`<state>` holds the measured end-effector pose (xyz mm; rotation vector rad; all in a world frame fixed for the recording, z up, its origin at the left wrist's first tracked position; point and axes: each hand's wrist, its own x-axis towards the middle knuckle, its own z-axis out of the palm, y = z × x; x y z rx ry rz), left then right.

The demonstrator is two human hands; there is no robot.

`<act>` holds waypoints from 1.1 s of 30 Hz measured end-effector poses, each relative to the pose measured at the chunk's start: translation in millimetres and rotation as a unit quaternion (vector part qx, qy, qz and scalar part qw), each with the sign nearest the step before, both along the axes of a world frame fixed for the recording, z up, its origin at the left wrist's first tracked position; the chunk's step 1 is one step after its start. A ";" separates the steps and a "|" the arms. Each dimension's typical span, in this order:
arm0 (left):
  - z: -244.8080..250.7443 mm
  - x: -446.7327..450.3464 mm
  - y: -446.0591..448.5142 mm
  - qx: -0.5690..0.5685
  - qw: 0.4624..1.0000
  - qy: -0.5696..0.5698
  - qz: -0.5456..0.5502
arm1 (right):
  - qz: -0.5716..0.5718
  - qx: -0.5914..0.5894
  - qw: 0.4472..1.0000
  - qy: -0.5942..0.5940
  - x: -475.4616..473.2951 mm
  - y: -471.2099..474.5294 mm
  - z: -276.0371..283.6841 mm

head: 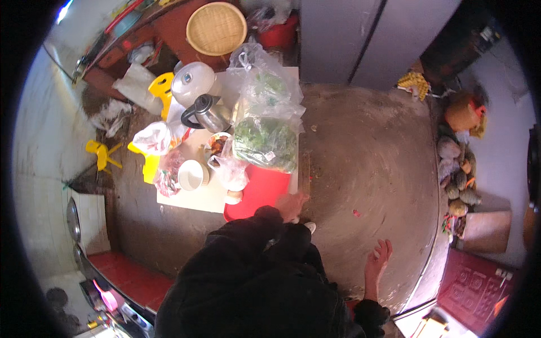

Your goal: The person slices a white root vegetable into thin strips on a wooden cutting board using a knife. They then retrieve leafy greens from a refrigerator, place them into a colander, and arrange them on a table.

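Observation:
My left hand (291, 205) is at the near right corner of a red tray (262, 190), partly over it; blur hides its grip. My right hand (379, 254) hangs over the floor at the lower right, fingers apart and holding nothing. Clear plastic bags of leafy greens (265, 141) lie at the tray's far edge. Left of them stand a steel electric kettle (214, 118), a bowl of food (217, 144), a white cup (191, 175) and a small knotted plastic bag (230, 171). A small round pale thing (233, 197) sits at the tray's left edge.
Yellow plastic stools (161, 91) flank the table (192, 203) on the left. Beyond it are a woven basket (216, 28) and a grey cabinet (334, 42). Vegetables (460, 186) and a cardboard box (485, 231) line the right wall. A small red scrap (356, 213) lies on the floor.

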<state>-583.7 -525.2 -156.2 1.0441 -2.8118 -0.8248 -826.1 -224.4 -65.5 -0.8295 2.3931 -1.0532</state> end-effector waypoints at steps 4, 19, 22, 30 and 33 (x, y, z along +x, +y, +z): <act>8.0 -2.2 -33.8 -0.010 0.987 0.015 0.160 | 0.124 0.052 0.991 -0.024 -38.2 -87.7 3.5; 68.3 -93.4 -219.9 -0.273 0.940 -0.096 0.180 | 0.438 0.014 0.897 -0.056 -184.0 -327.3 15.4; 74.7 -77.6 -206.4 -0.043 0.929 -0.177 0.323 | 0.429 0.014 0.899 -0.083 -199.1 -367.2 6.7; 123.2 -74.0 -193.6 0.153 0.852 -0.240 0.440 | 0.635 0.022 0.759 -0.139 -173.3 -516.7 -12.2; 133.7 -99.4 -221.6 -0.042 0.882 -0.104 0.458 | 0.683 0.032 0.718 -0.131 -146.2 -584.5 -13.9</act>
